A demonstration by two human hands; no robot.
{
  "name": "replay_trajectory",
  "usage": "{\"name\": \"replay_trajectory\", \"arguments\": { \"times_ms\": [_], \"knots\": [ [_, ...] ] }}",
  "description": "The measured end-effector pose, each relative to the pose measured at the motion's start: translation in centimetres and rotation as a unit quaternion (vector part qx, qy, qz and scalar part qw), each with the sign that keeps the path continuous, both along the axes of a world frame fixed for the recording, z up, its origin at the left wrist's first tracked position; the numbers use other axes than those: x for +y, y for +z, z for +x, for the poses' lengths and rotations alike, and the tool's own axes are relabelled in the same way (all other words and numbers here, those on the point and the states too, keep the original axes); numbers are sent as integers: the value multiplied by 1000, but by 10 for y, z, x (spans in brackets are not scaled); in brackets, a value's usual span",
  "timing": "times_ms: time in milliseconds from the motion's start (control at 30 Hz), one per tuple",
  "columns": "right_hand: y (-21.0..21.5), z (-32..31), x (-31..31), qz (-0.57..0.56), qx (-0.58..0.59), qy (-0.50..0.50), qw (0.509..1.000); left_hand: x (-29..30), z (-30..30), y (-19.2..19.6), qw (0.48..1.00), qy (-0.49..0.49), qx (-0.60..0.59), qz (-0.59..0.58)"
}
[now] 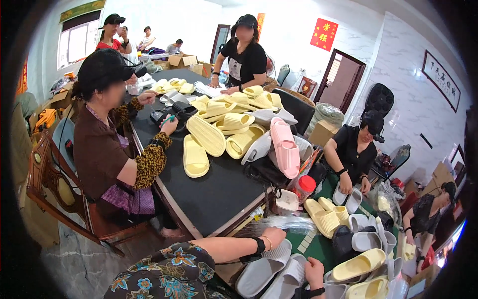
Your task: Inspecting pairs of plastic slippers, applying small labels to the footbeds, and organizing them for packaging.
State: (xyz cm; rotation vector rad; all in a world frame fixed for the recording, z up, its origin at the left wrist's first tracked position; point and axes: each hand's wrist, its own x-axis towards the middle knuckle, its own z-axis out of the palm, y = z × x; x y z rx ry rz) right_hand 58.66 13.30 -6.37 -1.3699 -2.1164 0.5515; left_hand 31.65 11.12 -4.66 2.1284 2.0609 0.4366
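Note:
Two light grey slippers, a left one point(256, 274) and a right one point(285, 280), lie side by side in front of me with their straps away from me. My left hand point(273, 236) is closed at the strap end of the left slipper, close to a bundle of clear plastic strips point(294, 225). Beside the right slipper's strap, my right hand point(314, 272) has its fingers curled in. What either hand pinches, if anything, is hidden. Yellow slippers point(358, 265) and other grey ones lie just right of my right hand.
A black-topped table point(199, 207) bears a heap of yellow, grey and pink slippers point(285, 147). A red-lidded jar point(305, 185) and a white container point(286, 202) stand near its corner. Co-workers sit or stand around; one on the right handles grey slippers point(353, 200). A wooden chair point(64, 199) is at left.

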Motion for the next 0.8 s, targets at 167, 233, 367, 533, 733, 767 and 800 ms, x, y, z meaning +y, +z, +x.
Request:
{"name": "replay_trajectory", "arguments": {
  "times_ms": [167,233,367,533,733,767,800],
  "knots": [
    [19,-22,-5,-132,146,-17,980,-7,22,-5,969,-48,-238,41],
    [22,-29,-6,-113,164,24,980,-12,34,0,964,-56,-258,31],
    [-2,-37,-12,-96,267,32,958,-20,45,-4,952,-96,-283,63],
    [-4,-39,-28,-109,295,-4,949,-28,43,-7,949,-111,-284,85],
    [11,-30,-15,18,156,-11,988,-11,51,-20,928,-146,-337,57],
    [23,-39,-14,11,174,1,985,-7,49,-24,919,-149,-353,89],
    [28,-43,-13,-14,158,3,987,-7,48,-21,908,-152,-373,112]
  ]
}}
